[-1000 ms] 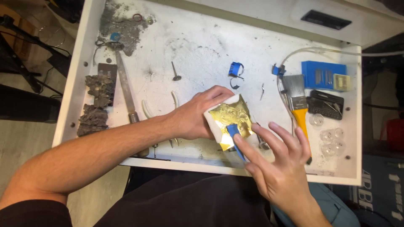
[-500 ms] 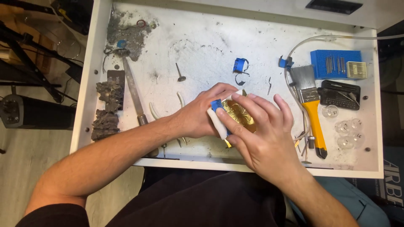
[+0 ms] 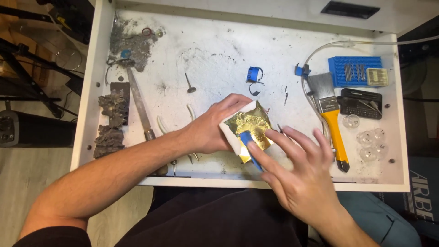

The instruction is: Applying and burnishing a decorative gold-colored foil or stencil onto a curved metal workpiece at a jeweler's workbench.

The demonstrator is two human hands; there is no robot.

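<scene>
My left hand (image 3: 211,129) presses down on a white pad (image 3: 231,130) that carries a gold embossed metal sheet (image 3: 253,126) near the tray's front middle. My right hand (image 3: 299,176) comes in from the lower right. It holds a thin blue tool (image 3: 250,149) under the index finger, and the tool's tip rests on the gold sheet. The other fingers of this hand are spread out over the tray floor to the right of the sheet.
All of this lies in a white tray (image 3: 398,183). A paintbrush with a yellow handle (image 3: 331,121), a blue tool holder (image 3: 354,71), a black case (image 3: 361,103) and clear cups (image 3: 370,142) sit at the right. A metal file (image 3: 139,107) and dark cast pieces (image 3: 112,121) lie at the left.
My right hand has slid back down and to the right off the gold sheet, so the sheet shows again. The blue tool moved with it. My left hand has stayed on the pad.
</scene>
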